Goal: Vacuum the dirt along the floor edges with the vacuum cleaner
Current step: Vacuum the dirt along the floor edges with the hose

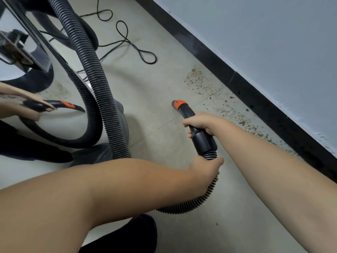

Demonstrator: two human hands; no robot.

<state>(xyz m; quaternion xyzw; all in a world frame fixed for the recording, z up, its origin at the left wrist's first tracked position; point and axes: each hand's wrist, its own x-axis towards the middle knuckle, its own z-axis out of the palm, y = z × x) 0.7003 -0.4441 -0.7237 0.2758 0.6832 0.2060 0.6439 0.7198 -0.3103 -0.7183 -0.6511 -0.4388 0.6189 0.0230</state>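
**Nozzle's off the dirt line and the hose is begging to snag**

Watching this one remotely off the head cam, here's what worries me.

The right hand has its fingers wrapped around the black curved plastic handle pipe with the orange collar at its tip, and the left hand is closed around the black ribbed flexible hose right where it joins that pipe. So both hands are gripping. The orange tip sits low near the pale tiled floor, but I honestly can't tell if it's touching the tile or hovering just above.

The trail of brown crumbly dirt runs along the black skirting board at the foot of the grey-white wall, and the tip is near it, not on it. Risks as I see them:

- If I push in at a flat angle, the open pipe end could shove crumbs along the edge instead of sucking them up.
- Some dirt sits tight against the skirting. A round mouth may skip that strip and knock the board.
- The hose loops behind the left arm and back up to the shiny chrome vacuum canister. Reaching further along the wall could pull it taut and drag or tip the canister.
- The thin black power cord lies in loose loops on the floor beyond. Easy to catch if the canister rolls.
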